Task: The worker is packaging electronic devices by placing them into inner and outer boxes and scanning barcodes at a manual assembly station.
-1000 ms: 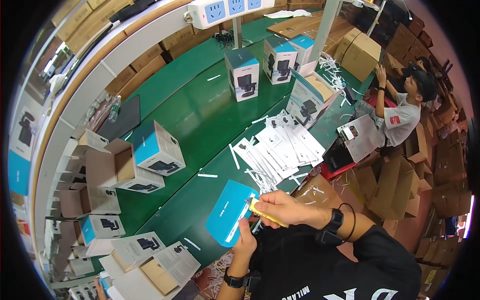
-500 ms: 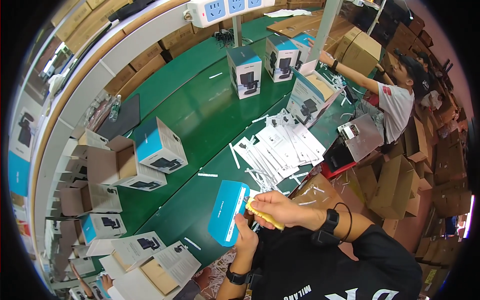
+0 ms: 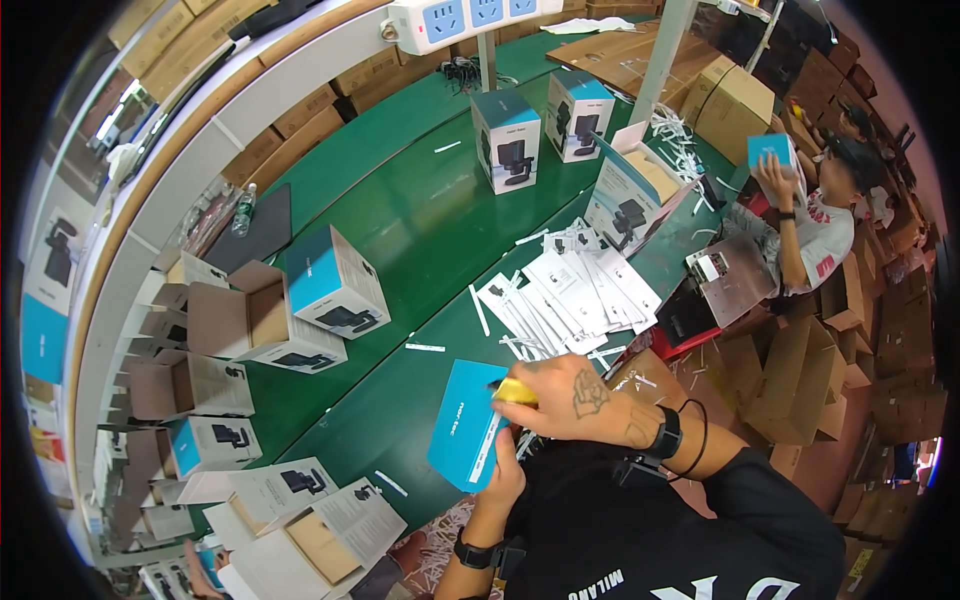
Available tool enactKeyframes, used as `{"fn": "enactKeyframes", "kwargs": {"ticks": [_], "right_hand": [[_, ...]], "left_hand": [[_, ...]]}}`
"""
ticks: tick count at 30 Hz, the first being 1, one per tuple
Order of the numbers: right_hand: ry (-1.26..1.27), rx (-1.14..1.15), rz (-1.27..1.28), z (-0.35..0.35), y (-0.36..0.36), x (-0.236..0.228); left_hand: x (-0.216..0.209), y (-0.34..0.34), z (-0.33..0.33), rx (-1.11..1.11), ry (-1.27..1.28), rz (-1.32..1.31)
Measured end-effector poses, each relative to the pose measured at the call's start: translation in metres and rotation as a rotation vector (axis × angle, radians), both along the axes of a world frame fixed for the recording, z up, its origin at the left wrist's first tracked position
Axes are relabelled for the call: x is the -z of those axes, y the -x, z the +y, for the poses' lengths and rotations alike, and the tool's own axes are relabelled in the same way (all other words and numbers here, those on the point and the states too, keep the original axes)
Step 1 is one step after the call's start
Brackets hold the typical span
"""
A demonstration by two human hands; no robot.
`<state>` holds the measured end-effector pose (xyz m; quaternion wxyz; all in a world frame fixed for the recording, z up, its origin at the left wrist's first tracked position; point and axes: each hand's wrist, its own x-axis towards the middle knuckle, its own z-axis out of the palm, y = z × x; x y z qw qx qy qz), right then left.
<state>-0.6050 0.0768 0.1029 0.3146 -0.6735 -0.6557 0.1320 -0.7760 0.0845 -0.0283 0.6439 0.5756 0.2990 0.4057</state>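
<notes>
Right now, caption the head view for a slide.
Both hands, left hand and right hand, hold a blue rectangular cardboard box over a green table.

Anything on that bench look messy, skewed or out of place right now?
Mostly litter: thin white strips lie scattered over the green table, with more heaped near the cardboard cartons. The white leaflets are fanned out in a loose, uneven pile.

Green worktop (image 3: 420,215) with loose white strips scattered on it. Fanned pile of white leaflets (image 3: 575,290) mid-worktop. Two upright blue-and-white product boxes (image 3: 507,140) at the far end, a third open box (image 3: 625,195) just right of them. Tilted blue box (image 3: 335,285) touching an open cardboard box (image 3: 245,320) at left. More flat and opened cartons (image 3: 200,440) line the left edge (stacked, overlapping). White power strip (image 3: 470,18) overhead. Brown cartons (image 3: 735,100) far right, near a seated co-worker (image 3: 825,225).
</notes>
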Motion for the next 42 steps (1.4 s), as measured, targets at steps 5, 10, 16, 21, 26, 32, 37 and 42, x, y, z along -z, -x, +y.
{"fn": "enactKeyframes", "kwargs": {"ticks": [5, 10, 16, 21, 26, 32, 37, 42], "right_hand": [[0.233, -0.167, 0.954, -0.019, -0.022, -0.015], [0.071, -0.132, 0.587, -0.016, -0.083, 0.005], [-0.120, -0.372, 0.279, 0.030, -0.054, 0.028], [0.011, -0.534, 0.279, 0.063, -0.054, 0.034], [0.070, -0.498, 0.411, 0.066, -0.044, 0.012], [-0.004, -0.435, 0.419, 0.076, -0.040, 0.020], [0.065, -0.360, 0.352, 0.087, -0.036, 0.005], [0.173, -0.316, 0.371, 0.096, -0.036, -0.003]], "left_hand": [[0.021, 0.022, 0.004, 0.118, 0.177, 0.102], [-0.016, 0.020, 0.013, 0.048, 0.012, 0.100], [-0.023, 0.013, 0.003, -0.108, 0.371, -0.111], [-0.031, 0.042, -0.001, -0.114, -0.246, 0.410], [-0.061, 0.037, -0.008, -0.236, -0.834, 0.914], [-0.030, 0.057, -0.028, -0.658, -0.420, 0.728], [-0.045, 0.060, -0.024, -0.615, -0.674, 0.825], [-0.058, 0.051, -0.021, -0.563, -0.546, 0.743]]}}
